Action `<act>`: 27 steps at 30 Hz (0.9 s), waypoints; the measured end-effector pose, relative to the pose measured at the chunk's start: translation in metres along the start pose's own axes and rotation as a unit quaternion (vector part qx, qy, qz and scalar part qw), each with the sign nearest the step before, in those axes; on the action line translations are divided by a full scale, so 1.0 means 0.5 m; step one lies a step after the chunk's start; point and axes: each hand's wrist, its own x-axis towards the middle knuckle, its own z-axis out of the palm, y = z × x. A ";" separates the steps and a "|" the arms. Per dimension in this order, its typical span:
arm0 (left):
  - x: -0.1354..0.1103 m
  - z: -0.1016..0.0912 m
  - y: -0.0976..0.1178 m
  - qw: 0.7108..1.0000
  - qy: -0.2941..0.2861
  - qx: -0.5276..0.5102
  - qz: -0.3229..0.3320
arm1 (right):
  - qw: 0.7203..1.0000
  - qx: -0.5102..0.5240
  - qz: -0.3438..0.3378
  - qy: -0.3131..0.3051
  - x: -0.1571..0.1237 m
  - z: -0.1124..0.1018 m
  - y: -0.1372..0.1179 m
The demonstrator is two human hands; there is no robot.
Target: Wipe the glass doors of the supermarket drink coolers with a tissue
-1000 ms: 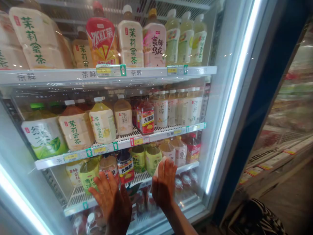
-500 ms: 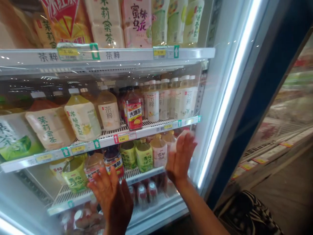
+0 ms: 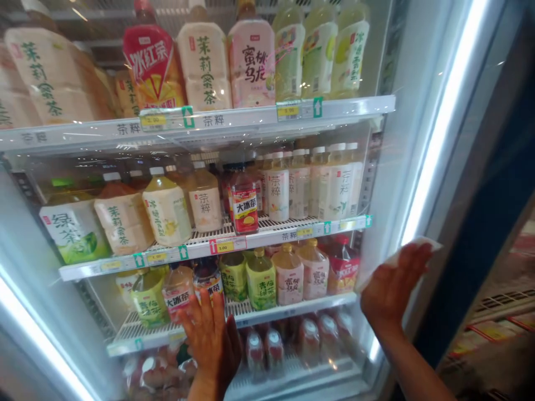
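My right hand lies with its palm toward the clear glass door of a drinks cooler. Under its fingers is a thin white cloth, perhaps a paper wipe, pressed at the door's right side near the light strip. Lower in the middle, my left hand has its fingers stretched out, empty, at the glass. Behind the left fingertips, inside the cooler, stand a dark-capped tea bottle and a pink-labelled bottle. Whether the left palm touches the glass is hard to tell.
Several shelves of bottled tea fill the cooler, with price tags along the middle shelf edge. A bright light strip runs beside the dark blue frame. Shelved goods stand beyond it at right.
My right hand has slid rightward with the white cloth, from over the bottles to the light strip. The left hand stays near the same bottles. The view has shifted left and up.
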 end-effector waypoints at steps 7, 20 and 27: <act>-0.009 -0.038 -0.026 0.995 -0.056 0.017 0.076 | 0.989 0.031 -0.068 -0.125 -0.175 0.044 -0.321; 0.111 -0.136 -0.324 0.999 -0.002 -0.034 0.006 | 0.976 0.045 -0.134 -0.168 -0.163 0.140 -0.647; 0.104 -0.163 -0.405 0.996 0.008 -0.065 -0.057 | 0.969 0.052 -0.162 -0.178 -0.087 0.202 -0.804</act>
